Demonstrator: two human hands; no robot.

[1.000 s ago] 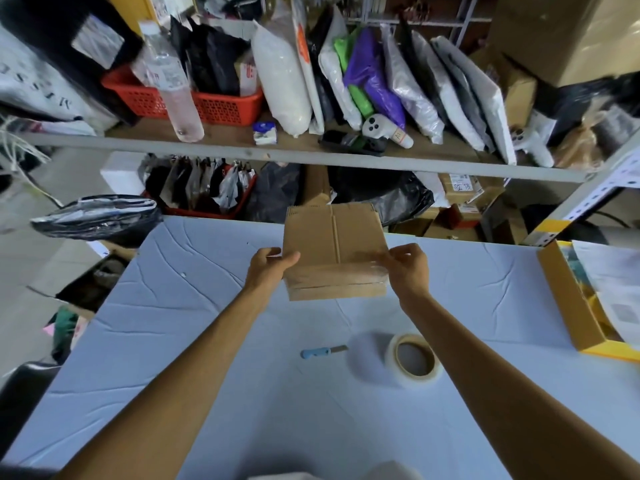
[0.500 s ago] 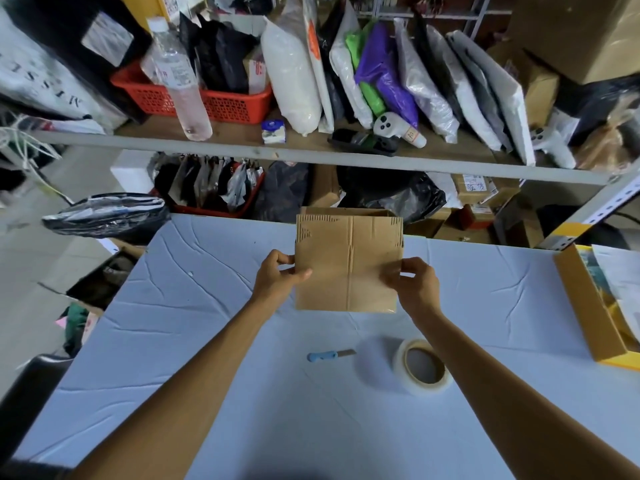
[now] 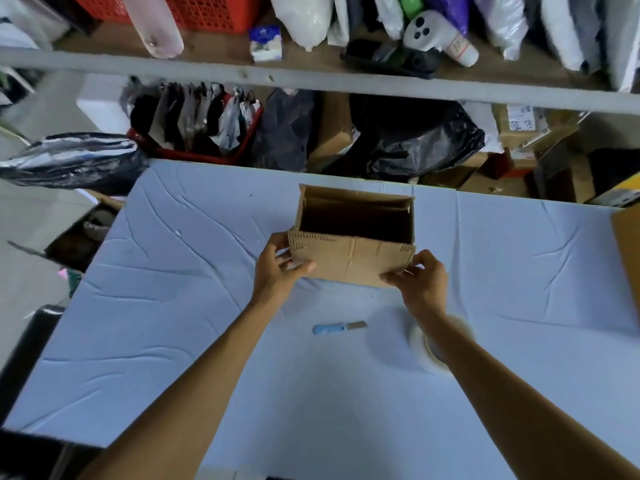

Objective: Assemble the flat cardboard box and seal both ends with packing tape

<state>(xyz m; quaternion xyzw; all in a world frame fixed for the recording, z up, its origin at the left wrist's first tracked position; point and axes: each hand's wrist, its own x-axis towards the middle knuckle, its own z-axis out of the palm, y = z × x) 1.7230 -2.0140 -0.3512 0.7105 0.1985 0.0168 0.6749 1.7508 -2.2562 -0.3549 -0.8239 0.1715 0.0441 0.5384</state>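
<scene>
Box: the cardboard box [image 3: 349, 261] is squared up, its open mouth turned up toward the camera, with the dark inside showing. It is over the far middle of the table [image 3: 173, 306]; whether it rests there is unclear.
Left hand: the left hand [image 3: 277, 271] pinches the box's near-left corner, thumb on the front flap.
Right hand: the right hand [image 3: 420, 285] pinches the near-right corner of the same flap.
Change: half a second ago a closed face was toward the camera; the box has since been tipped open end up.
Meaning: one end is probably sealed; the upper flaps remain to be folded and taped.
Tape roll: the tape roll [image 3: 424, 344] lies nearer than the box, partly under the right forearm, blurred.
Knife: the blue knife [image 3: 337, 328] lies just nearer than the box.
</scene>
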